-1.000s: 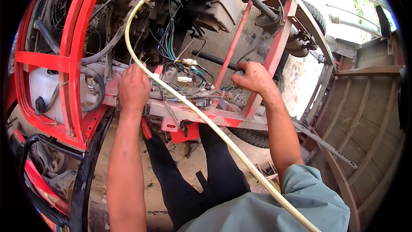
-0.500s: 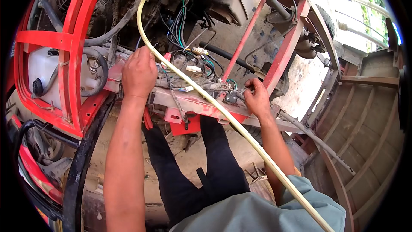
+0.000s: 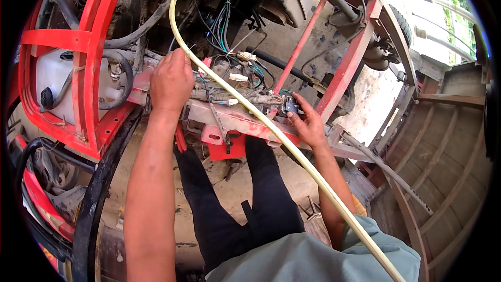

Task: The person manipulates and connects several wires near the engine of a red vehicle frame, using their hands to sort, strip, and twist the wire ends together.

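My left hand [image 3: 170, 78] rests with curled fingers at the red frame rail [image 3: 203, 117], beside a pale yellow hose [image 3: 224, 86] that runs diagonally past it toward my body. Whatever its fingertips hold is hidden. My right hand [image 3: 308, 122] has thumb and fingers closed round a small black electrical part [image 3: 291, 105] on the rail. Between the hands lie tangled wires [image 3: 224, 36], a corrugated conduit [image 3: 201, 94] and white connectors [image 3: 239, 77].
A white plastic reservoir [image 3: 68, 89] sits inside red frame bars [image 3: 55, 36] at left. A dusty engine housing [image 3: 279, 5] is at the top. A metal pipe [image 3: 386, 169] and ribbed brown panel [image 3: 449, 151] are at right. My legs are below.
My right hand has dropped from higher by the right frame bar onto the black part and closed on it. The view has shifted; my left hand stays by the hose.
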`<state>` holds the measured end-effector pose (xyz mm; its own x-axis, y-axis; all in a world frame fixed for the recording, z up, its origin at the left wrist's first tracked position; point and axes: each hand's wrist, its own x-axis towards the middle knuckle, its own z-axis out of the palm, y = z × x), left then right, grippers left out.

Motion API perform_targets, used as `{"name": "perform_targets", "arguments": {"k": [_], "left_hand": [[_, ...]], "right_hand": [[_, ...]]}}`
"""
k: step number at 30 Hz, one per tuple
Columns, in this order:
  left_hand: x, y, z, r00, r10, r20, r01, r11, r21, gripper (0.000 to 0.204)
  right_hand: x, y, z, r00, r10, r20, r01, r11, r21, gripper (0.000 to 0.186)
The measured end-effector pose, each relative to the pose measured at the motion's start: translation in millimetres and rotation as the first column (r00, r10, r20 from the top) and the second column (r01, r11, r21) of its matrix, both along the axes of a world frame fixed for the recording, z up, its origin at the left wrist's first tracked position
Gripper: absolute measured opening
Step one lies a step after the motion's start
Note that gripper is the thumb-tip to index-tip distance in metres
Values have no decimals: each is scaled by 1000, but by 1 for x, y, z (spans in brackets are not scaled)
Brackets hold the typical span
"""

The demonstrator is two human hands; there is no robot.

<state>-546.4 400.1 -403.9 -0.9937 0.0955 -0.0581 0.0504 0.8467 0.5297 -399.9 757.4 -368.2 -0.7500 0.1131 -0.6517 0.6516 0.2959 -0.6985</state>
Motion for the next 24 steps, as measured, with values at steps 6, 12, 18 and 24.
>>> {"name": "perform_targets", "arguments": {"k": [6,12,18,24], "left_hand": [[-1,4,2,1000,7,15,-7,1000,4,16],[-1,2,-3,996,8,-90,-8,1000,7,8],[-1,2,-1,994,12,-107,-10,1000,16,9],[1,4,-5,996,9,-92,-9,1000,1,11]], "right_hand": [[-13,23,-23,999,25,-37,-16,976,219,30],[-15,4,-29,993,-59,99,35,974,225,35],[-5,-27,-10,939,322,-118,-221,831,510,70],[-27,-22,-10,969,124,-212,-14,889,457,59]]}}
